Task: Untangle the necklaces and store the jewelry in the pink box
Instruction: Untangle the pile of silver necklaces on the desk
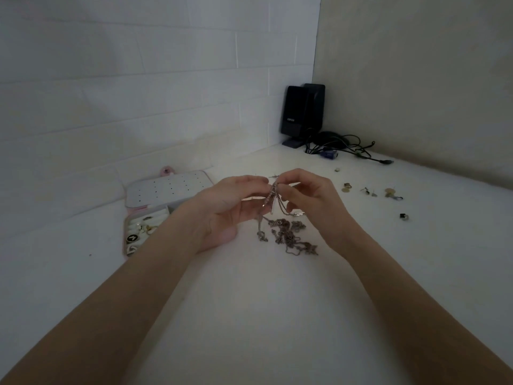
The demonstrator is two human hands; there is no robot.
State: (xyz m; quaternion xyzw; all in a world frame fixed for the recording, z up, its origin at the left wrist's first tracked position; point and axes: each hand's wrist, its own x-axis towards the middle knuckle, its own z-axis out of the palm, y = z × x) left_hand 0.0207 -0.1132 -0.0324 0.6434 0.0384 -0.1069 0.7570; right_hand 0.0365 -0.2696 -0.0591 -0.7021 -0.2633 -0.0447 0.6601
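We count two hands, one pink box [130, 218], two black speakers [302, 112]. Left hand [230, 207] and right hand [311, 198] both pinch the necklaces [273, 195] at the top of the tangle, grip clenched on the chains. Strands hang near-vertical from the fingertips; the rest of the tangle lies on the white worktop [249, 315] just below, trailing toward us and right. How many chains, we cannot tell. Box is open, left of the hands. Small loose jewelry [372, 191] is scattered well right.
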